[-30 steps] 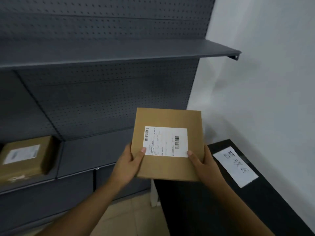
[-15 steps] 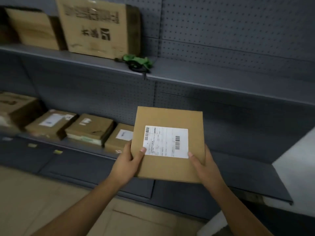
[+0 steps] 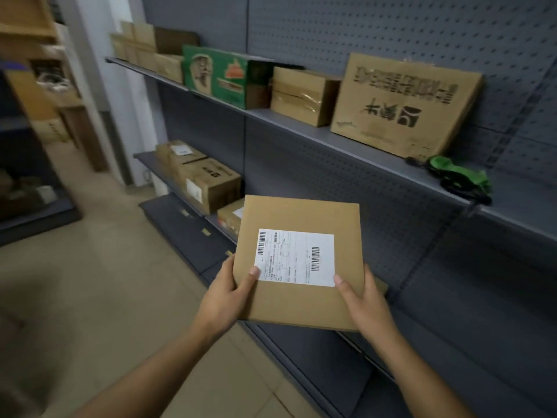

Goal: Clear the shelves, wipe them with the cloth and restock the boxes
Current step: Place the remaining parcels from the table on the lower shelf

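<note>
I hold a flat brown cardboard box (image 3: 304, 218) with a white shipping label in front of the grey shelving. My left hand (image 3: 224, 297) grips its lower left corner, thumb on the label's edge. My right hand (image 3: 366, 303) grips the lower right corner, thumb on top. A green cloth (image 3: 458, 176) lies bunched on the upper shelf (image 3: 346, 140), right of a large leaning brown box (image 3: 404, 104). A taped brown box (image 3: 301, 95) and a green carton (image 3: 220, 75) stand further left on that shelf. The lower shelf (image 3: 156, 167) carries several brown boxes (image 3: 208, 182); the held box hides part of it.
The grey pegboard back panel (image 3: 391, 31) runs along the right. The beige tiled floor (image 3: 99, 282) spreads left of the shelving. Blurred wooden shelves (image 3: 36, 61) with goods stand at the far left, and a white pillar (image 3: 99, 70) rises behind them.
My view has swung left along the shelving, from the wall-side end to the stocked section. Both hands keep the same grip on the flat labelled box.
</note>
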A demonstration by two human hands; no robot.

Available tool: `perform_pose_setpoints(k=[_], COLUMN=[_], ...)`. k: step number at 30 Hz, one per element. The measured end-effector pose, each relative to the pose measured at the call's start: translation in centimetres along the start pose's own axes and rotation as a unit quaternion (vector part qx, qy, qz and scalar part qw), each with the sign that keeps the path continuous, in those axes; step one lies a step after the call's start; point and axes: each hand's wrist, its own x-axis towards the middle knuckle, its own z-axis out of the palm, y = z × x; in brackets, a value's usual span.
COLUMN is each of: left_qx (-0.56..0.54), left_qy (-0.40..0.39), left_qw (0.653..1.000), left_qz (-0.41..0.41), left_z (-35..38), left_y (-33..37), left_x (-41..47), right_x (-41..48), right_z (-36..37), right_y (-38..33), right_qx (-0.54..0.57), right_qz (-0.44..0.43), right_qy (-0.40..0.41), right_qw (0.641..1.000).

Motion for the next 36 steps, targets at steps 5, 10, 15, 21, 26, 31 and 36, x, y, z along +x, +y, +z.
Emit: perform_pose_setpoints(k=[5,10,15,21,26,31,36], left_qx=[-0.010,-0.013,-0.013,-0.004,-0.017,-0.021,-0.011], left_qy=[0.085,0.173,0.239,0.294,0.317,0.319,0.314], left_qw=[0.996,0.984,0.968,0.950,0.942,0.941,0.943], left_qz=[-0.024,-0.048,-0.074,-0.104,-0.112,-0.108,-0.108], left_z=[-5.7,-10.5,-13.9,-18.3,-23.1,-29.3,-35.3], left_y=[-1.6,-2.3,-3.5,-5.8,-7.8,-10.1,-11.3], left_x=[0.7,0.8,1.1,1.7,4.1,7.8,12.3], right_x=[4.0,7.6,10.4,11.9,13.8,16.1,18.0], right_z=[6.5,12.9,18.4,24.9,31.2,38.2,44.2], right_y=[-2.8,-5.3,-7.2,-9.3,-12.1,-14.1,-17.2], right_qx=[0.022,0.022,0.036,0.044,0.044,0.038,0.048], right_qz=[-0.043,-0.088,-0.124,-0.150,-0.158,-0.161,-0.150], right_qy=[-0.092,-0.175,-0.242,-0.298,-0.330,-0.341,-0.323], right_qw=[0.995,0.980,0.962,0.942,0.930,0.925,0.933])
